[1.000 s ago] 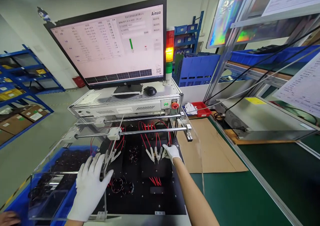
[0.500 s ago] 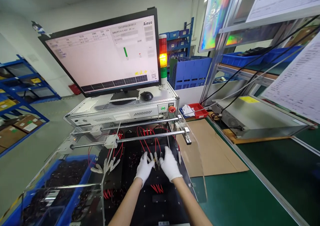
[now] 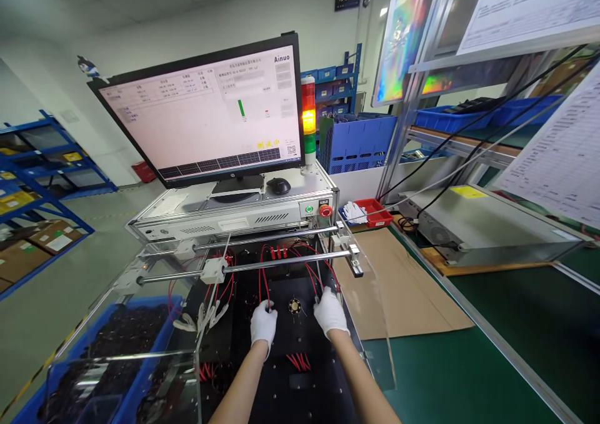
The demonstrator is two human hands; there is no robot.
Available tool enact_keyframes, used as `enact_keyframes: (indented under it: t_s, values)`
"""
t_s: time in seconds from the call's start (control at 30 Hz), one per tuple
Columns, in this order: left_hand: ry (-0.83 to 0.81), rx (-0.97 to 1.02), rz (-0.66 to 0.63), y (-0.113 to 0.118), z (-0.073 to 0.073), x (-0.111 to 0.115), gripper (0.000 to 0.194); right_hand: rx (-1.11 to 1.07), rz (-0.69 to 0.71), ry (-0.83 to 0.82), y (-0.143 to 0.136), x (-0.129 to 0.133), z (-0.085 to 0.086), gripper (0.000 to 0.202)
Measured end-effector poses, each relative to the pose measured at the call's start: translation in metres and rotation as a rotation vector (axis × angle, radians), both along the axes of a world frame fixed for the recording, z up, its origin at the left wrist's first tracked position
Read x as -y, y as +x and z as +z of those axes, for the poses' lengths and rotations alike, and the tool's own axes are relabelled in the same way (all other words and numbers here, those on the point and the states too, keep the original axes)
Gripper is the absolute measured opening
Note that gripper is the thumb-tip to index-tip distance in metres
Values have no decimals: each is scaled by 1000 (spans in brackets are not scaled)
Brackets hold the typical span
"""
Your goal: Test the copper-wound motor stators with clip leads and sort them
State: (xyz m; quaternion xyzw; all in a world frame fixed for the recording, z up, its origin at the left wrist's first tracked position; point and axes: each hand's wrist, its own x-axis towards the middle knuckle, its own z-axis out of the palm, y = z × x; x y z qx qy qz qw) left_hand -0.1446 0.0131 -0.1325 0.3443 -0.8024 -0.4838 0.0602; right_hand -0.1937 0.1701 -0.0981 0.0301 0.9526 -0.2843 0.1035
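A small round part with a gold-coloured ring point(image 3: 295, 306) lies on the black work surface point(image 3: 285, 331) between my gloved hands. To its left, my left hand point(image 3: 264, 325) is closed round the ends of red leads point(image 3: 264, 274) that hang from the back of the fixture. On the right, my right hand point(image 3: 330, 311) is closed at the ends of other red leads point(image 3: 312, 276). The clips at both sets of ends are mostly hidden by my gloves. Further left, several pale clips point(image 3: 206, 319) hang together on red wires.
Metal rails point(image 3: 281, 262) cross in front of the monitor point(image 3: 201, 111). A clear panel point(image 3: 382, 324) stands at the right. Blue bins of dark parts point(image 3: 129, 327) are at the left. Cardboard point(image 3: 403, 286) and a red tray point(image 3: 375, 214) lie right.
My hands have moved apart, left hand leftward and right hand rightward, carrying the leads away from the round part, which now shows uncovered. The view has shifted slightly.
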Motion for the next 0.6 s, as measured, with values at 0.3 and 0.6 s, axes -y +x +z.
enact_keyframes:
  t_s: [0.3, 0.6]
  values:
    - [-378, 256, -276, 66, 14, -19, 46, -57, 189, -4, 27, 57, -15, 42]
    - [-102, 26, -787, 128, -2, -4, 32, -488, -3, -207, 138, -29, -44, 36]
